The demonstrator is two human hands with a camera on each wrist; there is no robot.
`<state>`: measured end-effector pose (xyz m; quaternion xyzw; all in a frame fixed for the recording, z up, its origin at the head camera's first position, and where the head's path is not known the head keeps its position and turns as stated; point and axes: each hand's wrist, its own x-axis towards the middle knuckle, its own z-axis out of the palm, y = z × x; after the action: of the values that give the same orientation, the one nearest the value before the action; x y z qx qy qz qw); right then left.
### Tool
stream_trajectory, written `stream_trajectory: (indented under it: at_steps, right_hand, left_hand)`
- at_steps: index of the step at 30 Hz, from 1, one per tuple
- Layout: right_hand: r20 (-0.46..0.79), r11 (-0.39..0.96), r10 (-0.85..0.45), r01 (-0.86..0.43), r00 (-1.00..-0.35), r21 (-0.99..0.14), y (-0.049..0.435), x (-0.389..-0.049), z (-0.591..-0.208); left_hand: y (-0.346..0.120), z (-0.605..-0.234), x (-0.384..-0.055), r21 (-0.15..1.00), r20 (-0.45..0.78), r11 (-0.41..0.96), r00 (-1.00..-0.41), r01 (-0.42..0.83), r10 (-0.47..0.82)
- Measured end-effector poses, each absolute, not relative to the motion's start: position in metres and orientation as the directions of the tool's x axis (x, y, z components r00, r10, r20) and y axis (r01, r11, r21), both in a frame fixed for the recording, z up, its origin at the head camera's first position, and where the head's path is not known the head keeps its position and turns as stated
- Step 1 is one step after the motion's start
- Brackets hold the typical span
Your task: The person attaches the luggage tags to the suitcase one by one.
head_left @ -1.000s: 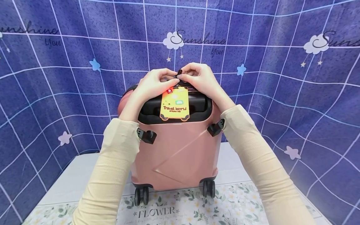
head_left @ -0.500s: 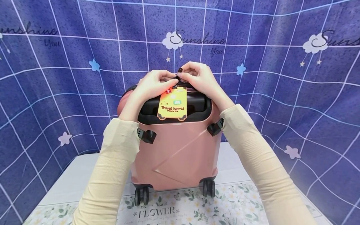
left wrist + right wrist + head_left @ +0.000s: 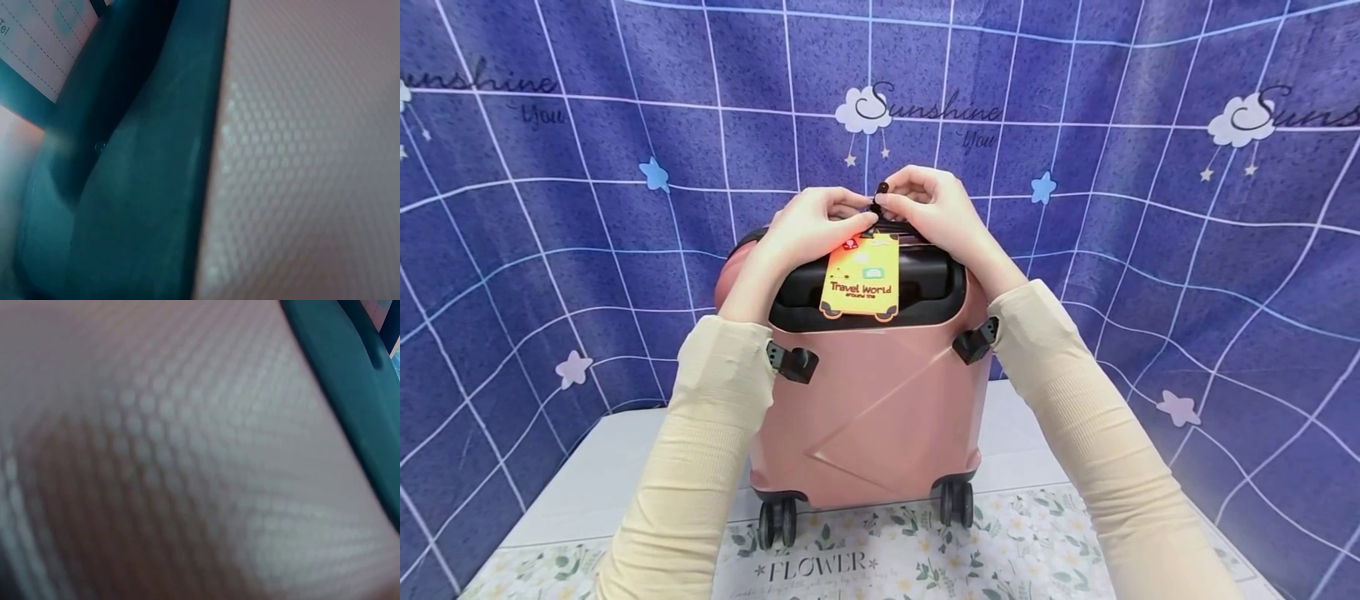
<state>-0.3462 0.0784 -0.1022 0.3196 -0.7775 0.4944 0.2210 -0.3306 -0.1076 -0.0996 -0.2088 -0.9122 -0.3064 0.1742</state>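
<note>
L hand (image 3: 812, 223) is pinching the black strap (image 3: 883, 188) btwn thumb & fingers at its 9 o'clock; R hand (image 3: 936, 202) is pinching it slightly higher, at its 3 o'clock. So both grips are grasping the strap, w/ its rounded end poking up at 12 o'clock.

Yellow luggage tag (image 3: 861, 273), printed "Travel World", is hanging just below the hands at 6 o'clock, front facing the head cam, in front of the black recess (image 3: 928, 279) of the pink hard-shell suitcase (image 3: 880, 408). Suitcase is standing upright on black wheels (image 3: 957, 503). Floral mat (image 3: 1022, 542), marked "FLOWER", is lying at suitcase's 6 o'clock; blue-purple curtain (image 3: 1075, 75) is hanging behind, at 12. Cream sleeves (image 3: 707, 433) are covering both forearms.

L wrist view, blurry: textured shell is filling the 3 o'clock side; a panel (image 3: 47, 40) printed "Tel" is showing approx. 11 o'clock.
</note>
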Motion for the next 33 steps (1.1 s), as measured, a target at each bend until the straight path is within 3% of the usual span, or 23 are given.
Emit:
stream_trajectory:
  at_steps: [12,25,29,33]
  right_hand:
    - [0.684,0.191,-0.311,-0.748,-0.66,-0.635,0.0786,-0.3522,-0.1042]
    - [0.724,0.18,-0.277,-0.774,-0.632,-0.607,0.0816,-0.3524,-0.1047]
    - [0.713,0.204,-0.273,-0.764,-0.645,-0.613,0.0811,-0.3526,-0.104]
    - [0.704,0.322,-0.263,-0.748,-0.66,-0.58,0.0803,-0.3514,-0.1043]
  left_hand:
    - [-0.1082,-0.1001,-0.3302,0.506,0.446,0.728,-0.863,0.463,0.239]
    - [-0.1079,-0.1,-0.3303,0.474,0.453,0.742,-0.854,0.474,0.256]
    - [-0.1078,-0.0999,-0.33,0.475,0.453,0.74,-0.854,0.475,0.257]
    - [-0.1086,-0.1003,-0.3295,0.481,0.45,0.737,-0.855,0.475,0.258]
